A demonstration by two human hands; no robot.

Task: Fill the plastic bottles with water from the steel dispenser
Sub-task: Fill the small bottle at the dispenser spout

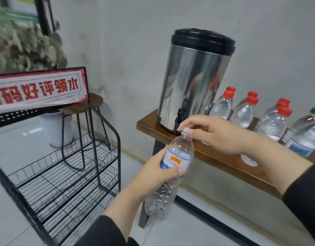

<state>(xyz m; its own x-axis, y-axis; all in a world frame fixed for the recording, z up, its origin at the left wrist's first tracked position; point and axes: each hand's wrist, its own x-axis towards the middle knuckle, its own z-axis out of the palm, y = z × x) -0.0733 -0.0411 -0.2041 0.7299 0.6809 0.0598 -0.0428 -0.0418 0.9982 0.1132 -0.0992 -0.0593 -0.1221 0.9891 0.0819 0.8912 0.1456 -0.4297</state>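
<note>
- The left hand (160, 167) is wrapping its fingers and thumb round the labelled waist of the plastic bottle (172, 167), holding it tilted just below and in front of the steel dispenser (194, 80), probably to steady it while the top is worked.
- The right hand (213, 134) is pinching the white cap (186, 130) at the bottle's neck with thumb and fingertips; I judge it is unscrewing it so the mouth can go under the tap.
- The bottle is looking clear, thin-walled and ribbed, crumpled toward its base, and appears empty, with a blue and white label.
- The dispenser is standing as a polished, mirror-like cylinder with a black lid; its small black tap (180, 118) is hanging over the worktop edge, which leaves room for a bottle beneath.
- The worktop (149, 125) under the dispenser is showing as dark brown wood on black legs.
- To the right of the dispenser, red-capped bottles (245, 110) are standing in rows with clear water inside, seemingly already filled.
- To the left of the dispenser, a black wire rack (68, 173) is standing on the floor.
</note>
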